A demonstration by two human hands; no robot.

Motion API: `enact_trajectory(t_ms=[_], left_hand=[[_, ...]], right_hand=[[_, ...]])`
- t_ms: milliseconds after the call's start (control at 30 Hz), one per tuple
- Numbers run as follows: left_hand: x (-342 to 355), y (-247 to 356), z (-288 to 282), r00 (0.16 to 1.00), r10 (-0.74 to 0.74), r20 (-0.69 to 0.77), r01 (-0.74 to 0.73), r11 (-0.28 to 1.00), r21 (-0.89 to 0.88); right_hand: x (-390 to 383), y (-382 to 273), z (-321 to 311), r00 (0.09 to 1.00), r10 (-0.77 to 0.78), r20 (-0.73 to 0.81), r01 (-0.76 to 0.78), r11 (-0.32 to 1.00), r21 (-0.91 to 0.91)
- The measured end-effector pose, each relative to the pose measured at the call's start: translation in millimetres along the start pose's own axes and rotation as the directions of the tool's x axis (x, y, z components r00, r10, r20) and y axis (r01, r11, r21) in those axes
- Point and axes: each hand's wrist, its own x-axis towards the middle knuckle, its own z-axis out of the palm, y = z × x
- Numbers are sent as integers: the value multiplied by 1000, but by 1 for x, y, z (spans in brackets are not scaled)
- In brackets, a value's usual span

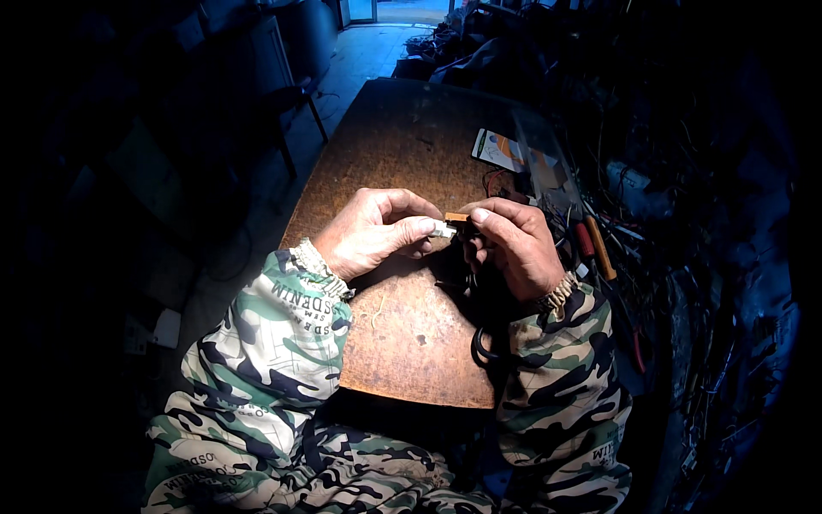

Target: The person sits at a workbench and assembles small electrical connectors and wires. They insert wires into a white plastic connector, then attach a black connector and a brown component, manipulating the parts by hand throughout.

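- Nearest you, the table's (411, 381) front edge curves across at 6 o'clock from the joined pieces; keep parts back from that drop.
- A black cable (481, 347) loops at 5 o'clock, close to your right sleeve (556, 360); it could snag if that arm swings back.
- A pale strand (377, 315) lies at 7 o'clock on the wood.
- Your left hand (368, 236) pinches a small white piece (443, 230) between thumb and finger.
- Your right hand (522, 244) grips a small orange-brown piece (456, 217) with dark parts under it; the two meet above the tabletop.
- You seem to be fitting or parting them; which, I cannot tell. Next calls for a steady, lined-up pinch.
- At 3 o'clock, a red handle (585, 240) and an orange handle (602, 248) limit sideways room.
- At 1 o'clock, a white-and-orange booklet (498, 151) narrows the far right.
- From 10 to 12, brown wood offers more room.
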Motion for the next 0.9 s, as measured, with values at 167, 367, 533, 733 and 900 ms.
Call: enact_trajectory(t_ms=[167,367,533,733,900], left_hand=[[-4,0,-3,998,-13,-66,15,999,28],[-7,6,-3,996,-3,-85,-2,998,-59],[-3,-4,-4,993,86,-79,-92,993,-71],[-4,2,0,988,127,-91,-133,989,-58],[-12,13,-2,986,115,-124,-120,992,-34]], right_hand=[[5,9,3,998,-62,10,62,998,-22],[4,4,6,984,-158,81,164,984,-75],[6,10,1,970,-208,125,228,957,-179],[4,10,-2,933,-326,150,357,889,-288],[9,7,5,915,-370,160,400,882,-250]])
